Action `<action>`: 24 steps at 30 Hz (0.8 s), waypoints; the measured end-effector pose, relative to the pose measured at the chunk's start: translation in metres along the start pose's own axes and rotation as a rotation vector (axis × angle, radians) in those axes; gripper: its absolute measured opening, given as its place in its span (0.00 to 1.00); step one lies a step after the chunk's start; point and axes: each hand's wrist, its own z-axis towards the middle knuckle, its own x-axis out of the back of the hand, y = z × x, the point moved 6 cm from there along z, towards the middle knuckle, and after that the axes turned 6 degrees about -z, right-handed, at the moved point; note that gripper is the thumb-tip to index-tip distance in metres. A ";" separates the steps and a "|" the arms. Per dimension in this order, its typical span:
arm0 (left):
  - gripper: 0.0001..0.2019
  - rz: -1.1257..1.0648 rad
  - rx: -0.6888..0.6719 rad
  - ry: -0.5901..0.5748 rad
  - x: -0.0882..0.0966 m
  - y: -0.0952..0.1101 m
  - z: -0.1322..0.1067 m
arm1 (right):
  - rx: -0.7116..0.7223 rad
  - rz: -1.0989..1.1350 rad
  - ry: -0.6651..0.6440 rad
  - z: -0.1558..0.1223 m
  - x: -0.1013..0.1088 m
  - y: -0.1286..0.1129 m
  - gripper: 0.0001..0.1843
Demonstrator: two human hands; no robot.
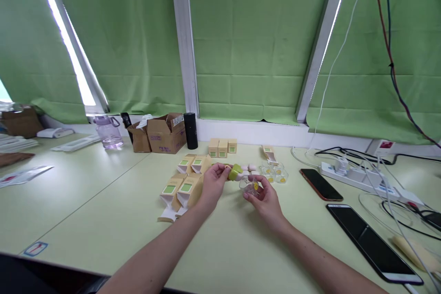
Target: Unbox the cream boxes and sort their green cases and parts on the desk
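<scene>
My left hand (212, 184) is closed in a pinch on a small green sponge-like piece (235, 172) above the pale table. My right hand (264, 198) is curled around a small clear plastic case with a yellow sticker (251, 186), just below and right of the green piece. Several small tan boxes with green labels (181, 190) lie open to the left of my left hand. More clear cases with yellow stickers (274, 173) and pink pieces (250, 167) sit just beyond my hands.
Three closed tan boxes (222, 147) stand at the back, by a black cylinder (190, 130), brown cartons (166, 134) and a purple water bottle (108, 132). Two phones (320, 184) (372, 241), a power strip (358, 175) and cables lie on the right.
</scene>
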 end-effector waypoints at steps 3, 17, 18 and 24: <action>0.20 -0.101 0.073 0.079 0.007 -0.006 0.003 | -0.004 0.058 -0.024 -0.001 0.001 0.000 0.31; 0.20 -0.156 0.140 0.168 0.016 -0.019 0.005 | -0.165 0.408 -0.150 0.000 0.008 -0.015 0.28; 0.20 -0.155 0.140 0.169 0.016 -0.019 0.005 | -0.184 0.436 -0.150 0.000 0.008 -0.014 0.26; 0.19 -0.152 0.151 0.171 0.016 -0.018 0.004 | -0.126 0.396 -0.099 0.007 0.015 -0.020 0.22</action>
